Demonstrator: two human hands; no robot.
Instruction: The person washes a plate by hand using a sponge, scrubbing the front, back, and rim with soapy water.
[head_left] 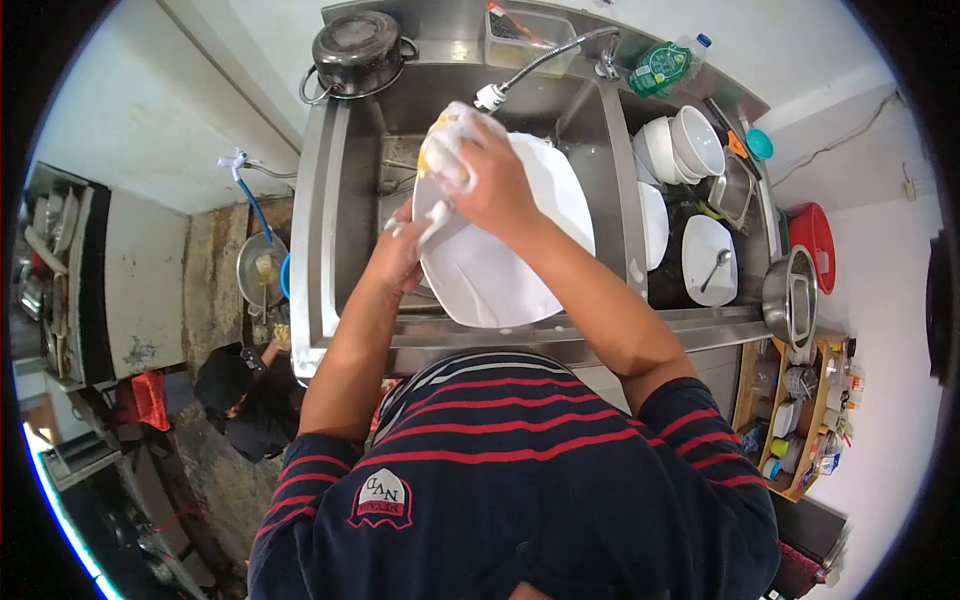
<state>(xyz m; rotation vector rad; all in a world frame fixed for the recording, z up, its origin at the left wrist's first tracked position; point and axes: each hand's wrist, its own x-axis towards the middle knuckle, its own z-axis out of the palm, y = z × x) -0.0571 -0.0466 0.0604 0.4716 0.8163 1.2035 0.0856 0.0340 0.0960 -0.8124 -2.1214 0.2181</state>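
A large white square plate with rounded corners is held tilted over the steel sink. My left hand grips its left edge, with white suds on the fingers. My right hand is closed around a yellow sponge thick with foam, at the plate's upper left rim. Foam and fingers hide most of the sponge. Just above the right hand hangs the white tip of a flexible faucet. The sink bottom behind the plate is partly hidden.
A dark pot and a plastic tub stand on the back ledge, near a green bottle. On the right are white bowls, a plate with a spoon and steel basins. Another person crouches at lower left.
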